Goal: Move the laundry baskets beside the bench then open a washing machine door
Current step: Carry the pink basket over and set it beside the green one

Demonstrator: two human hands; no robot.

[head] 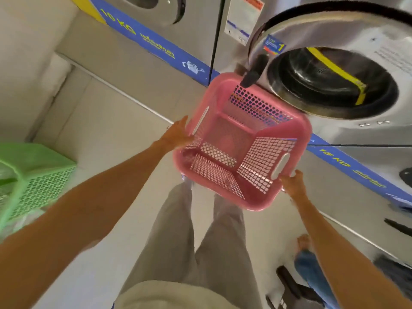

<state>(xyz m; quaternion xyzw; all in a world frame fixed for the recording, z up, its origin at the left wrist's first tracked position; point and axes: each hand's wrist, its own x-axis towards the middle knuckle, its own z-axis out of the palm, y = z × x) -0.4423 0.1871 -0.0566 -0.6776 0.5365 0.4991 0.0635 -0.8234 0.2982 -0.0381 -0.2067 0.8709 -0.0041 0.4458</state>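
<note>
An empty pink laundry basket (240, 141) with mesh walls hangs in the air above my legs, tilted toward me. My left hand (178, 134) grips its left rim beside the handle slot. My right hand (294, 184) holds the right rim by the other handle slot. A green laundry basket (33, 175) stands on the floor at the far left. Directly behind the pink basket is a washing machine with its round door (334, 85) and black door handle (253, 74); the door looks shut.
A row of steel washing machines with a blue strip (156, 47) runs along the back and right. Pale tiled floor (107, 121) spreads between the green basket and the machines. Another person's foot and jeans leg (305, 253) show at lower right.
</note>
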